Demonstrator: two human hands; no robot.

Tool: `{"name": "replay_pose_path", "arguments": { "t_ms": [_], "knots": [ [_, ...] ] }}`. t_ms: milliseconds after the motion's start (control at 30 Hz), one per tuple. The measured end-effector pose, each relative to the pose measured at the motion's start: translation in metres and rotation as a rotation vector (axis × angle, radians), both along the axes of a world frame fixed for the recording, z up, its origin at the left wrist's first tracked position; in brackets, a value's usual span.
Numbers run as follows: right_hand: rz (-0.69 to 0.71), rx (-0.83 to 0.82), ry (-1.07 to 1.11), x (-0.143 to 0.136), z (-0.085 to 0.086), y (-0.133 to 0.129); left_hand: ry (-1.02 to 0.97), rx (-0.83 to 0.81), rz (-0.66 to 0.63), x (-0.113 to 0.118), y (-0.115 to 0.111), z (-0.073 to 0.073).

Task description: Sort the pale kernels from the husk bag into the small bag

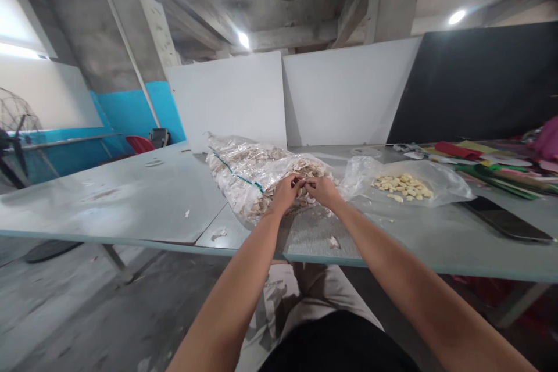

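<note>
My left hand point(288, 190) and my right hand point(323, 190) meet with fingertips pinched together, over the open mouth of a large clear plastic bag point(238, 177). Whatever is between the fingers is too small to make out. Dry, papery garlic skins point(311, 166) fill the bag, and a green strip runs along its side. To the right of my right hand, pale peeled garlic cloves point(403, 185) lie in a pile on a second clear bag point(449, 189). Loose scraps of skin point(333, 242) lie near the table's front edge.
The grey table point(143, 209) runs across the view. A black phone point(505, 219) lies at the right, in front of a red roll point(457, 150) and coloured sheets. White panels point(353, 93) and a black panel point(475, 84) stand behind the table. A red chair point(139, 144) is far left.
</note>
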State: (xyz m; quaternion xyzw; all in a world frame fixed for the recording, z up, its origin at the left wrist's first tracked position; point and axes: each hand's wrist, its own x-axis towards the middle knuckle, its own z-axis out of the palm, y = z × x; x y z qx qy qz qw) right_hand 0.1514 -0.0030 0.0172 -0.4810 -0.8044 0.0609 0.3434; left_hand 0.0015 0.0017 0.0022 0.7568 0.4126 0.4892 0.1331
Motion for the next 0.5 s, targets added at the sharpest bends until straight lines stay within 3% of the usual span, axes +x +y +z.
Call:
{"name": "replay_pose_path", "arguments": {
  "t_ms": [500],
  "knots": [
    [0.038, 0.008, 0.018, 0.001, -0.001, -0.0014, 0.006, 0.026, 0.016, 0.0006, 0.0021, -0.001]
  ]
}}
